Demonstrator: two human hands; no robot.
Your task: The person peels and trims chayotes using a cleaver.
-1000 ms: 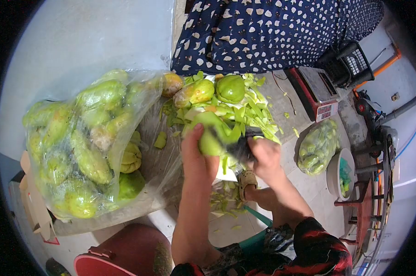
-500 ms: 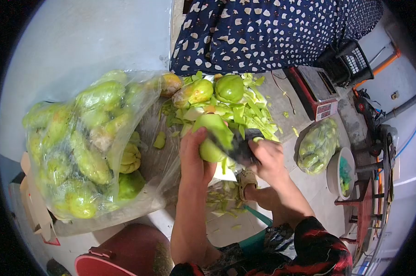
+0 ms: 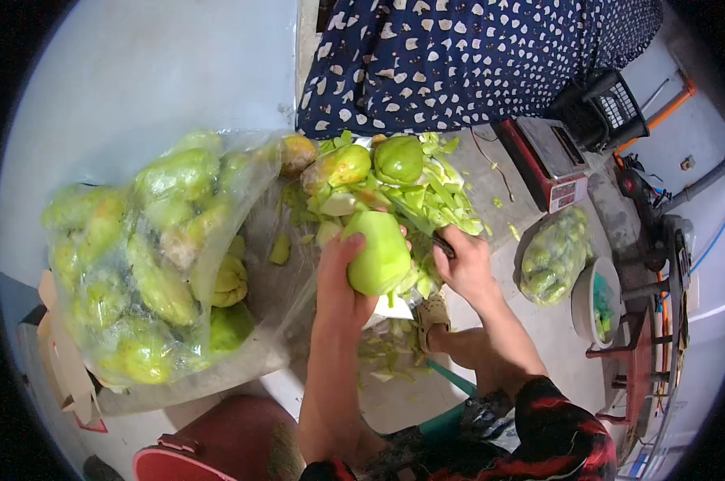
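My left hand [image 3: 342, 268] is wrapped round a pale green, mostly peeled fruit [image 3: 378, 255] that looks like a chayote, its surface cut in smooth facets. My right hand [image 3: 466, 263], to the right of the fruit, grips the dark handle of a knife [image 3: 445, 244]. The blade points up and left over the peelings, apart from the fruit, and is partly hard to make out. Beyond my hands lies a pile of green peelings [image 3: 442, 192]. A green fruit [image 3: 398, 159] and a yellow-brown blotched fruit [image 3: 337, 168] rest at its far side.
A clear plastic bag [image 3: 150, 240] of similar fruits fills the left side. A red bucket [image 3: 210, 445] stands below it. To the right are a scale [image 3: 547, 160], a second filled bag [image 3: 555, 256] and a white bowl [image 3: 595, 301]. A dark patterned cloth [image 3: 458, 64] hangs behind.
The knife has moved off the fruit to the right and up with my right hand. The fruit has turned in my left hand and shows more of its peeled side.
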